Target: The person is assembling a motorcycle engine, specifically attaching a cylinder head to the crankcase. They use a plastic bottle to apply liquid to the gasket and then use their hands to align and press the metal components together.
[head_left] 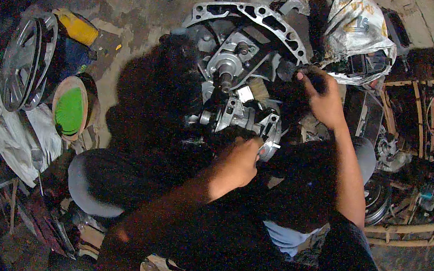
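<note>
In front of me stands a grey metal gearbox housing with a wide curved flange full of bolt holes. A splined shaft sticks out of its middle. Nearer to me is a smaller cast metal part, partly in shadow. My left hand is closed at the near edge of this part; its fingertips and whatever they grip are hidden. At the right end of the flange my right hand is closed, thumb bent against curled fingers. Dark shadow hides what it holds, if anything.
At left lie spoked wheels, a yellow container, a round tray with a green piece and a pale sack. A white sack sits at upper right. A wooden rack with parts stands at right.
</note>
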Demonstrator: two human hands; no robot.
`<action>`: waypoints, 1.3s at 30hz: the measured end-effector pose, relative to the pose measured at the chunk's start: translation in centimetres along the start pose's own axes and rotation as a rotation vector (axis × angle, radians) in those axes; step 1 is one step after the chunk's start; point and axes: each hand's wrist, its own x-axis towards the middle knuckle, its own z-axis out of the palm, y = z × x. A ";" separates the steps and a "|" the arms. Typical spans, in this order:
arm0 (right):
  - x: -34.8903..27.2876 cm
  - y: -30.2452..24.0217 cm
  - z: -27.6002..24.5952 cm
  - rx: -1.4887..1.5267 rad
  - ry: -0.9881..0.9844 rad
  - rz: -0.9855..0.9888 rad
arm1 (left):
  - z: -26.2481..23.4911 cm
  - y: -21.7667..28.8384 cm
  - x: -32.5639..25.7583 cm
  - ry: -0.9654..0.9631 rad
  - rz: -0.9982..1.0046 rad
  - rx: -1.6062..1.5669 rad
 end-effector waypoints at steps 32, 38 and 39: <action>0.6 -0.7 -0.1 -0.031 -0.049 -0.135 | 0.3 -0.9 1.5 0.107 -0.163 0.017; 0.3 -1.2 0.0 -0.018 -0.030 -0.129 | -0.2 1.1 2.1 0.324 -0.103 0.084; 0.2 -1.1 0.0 -0.009 -0.026 -0.132 | -0.5 1.4 2.2 0.300 -0.110 0.088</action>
